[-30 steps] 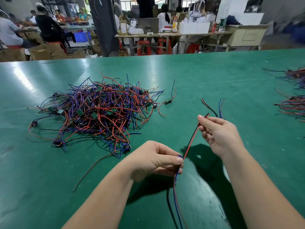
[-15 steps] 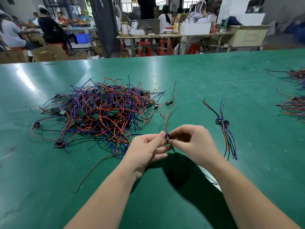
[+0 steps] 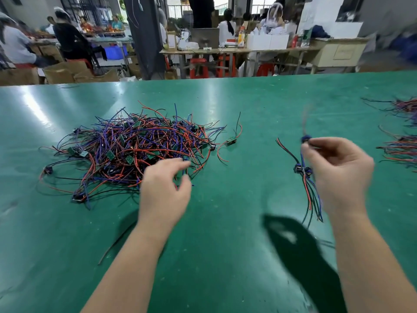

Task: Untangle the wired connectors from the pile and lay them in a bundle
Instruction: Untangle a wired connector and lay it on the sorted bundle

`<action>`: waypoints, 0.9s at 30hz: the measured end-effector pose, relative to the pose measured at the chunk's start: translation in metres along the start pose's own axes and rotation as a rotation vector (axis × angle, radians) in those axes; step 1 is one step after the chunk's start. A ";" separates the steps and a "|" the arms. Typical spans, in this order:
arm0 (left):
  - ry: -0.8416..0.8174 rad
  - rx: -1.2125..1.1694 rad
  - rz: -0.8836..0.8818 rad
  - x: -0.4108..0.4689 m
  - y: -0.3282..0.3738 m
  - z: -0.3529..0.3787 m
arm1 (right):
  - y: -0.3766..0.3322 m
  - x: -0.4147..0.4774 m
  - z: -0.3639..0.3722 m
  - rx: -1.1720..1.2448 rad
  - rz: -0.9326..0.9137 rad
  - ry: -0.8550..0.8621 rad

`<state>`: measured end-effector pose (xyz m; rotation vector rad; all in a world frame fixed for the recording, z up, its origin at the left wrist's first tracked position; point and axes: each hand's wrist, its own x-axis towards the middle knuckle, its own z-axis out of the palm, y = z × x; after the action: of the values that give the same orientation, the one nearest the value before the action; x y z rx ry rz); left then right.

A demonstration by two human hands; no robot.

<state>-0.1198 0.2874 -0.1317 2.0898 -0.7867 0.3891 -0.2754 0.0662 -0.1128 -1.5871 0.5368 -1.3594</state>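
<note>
Your right grip (image 3: 338,170) pinches a wired connector (image 3: 305,139), with the bundle (image 3: 302,171) lying just left of it. Your left grip (image 3: 164,190) hovers apart at the near edge of the pile (image 3: 135,145).

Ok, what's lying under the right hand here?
A small bundle of wired connectors on the green table. The right hand, pinching one blurred connector, covers the bundle's right side.

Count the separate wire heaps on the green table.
4: the big tangled pile at left, the small laid bundle by the right hand, a far heap and a near heap cut off at the right edge. More may lie off-frame.
</note>
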 end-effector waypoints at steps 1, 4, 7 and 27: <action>0.065 0.065 -0.064 0.003 -0.006 -0.004 | 0.007 0.009 -0.010 -0.091 0.006 0.062; -0.005 0.341 -0.360 0.005 -0.020 -0.006 | 0.036 0.027 -0.029 -0.449 0.151 0.105; -0.217 0.557 -0.464 0.004 -0.028 -0.002 | 0.057 0.026 -0.033 -0.720 0.389 0.003; 0.003 -1.207 -0.485 -0.007 0.029 0.015 | -0.008 -0.055 0.049 0.162 0.410 -0.757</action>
<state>-0.1446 0.2650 -0.1267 1.0504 -0.3132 -0.3111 -0.2475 0.1321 -0.1313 -1.6008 0.2500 -0.4254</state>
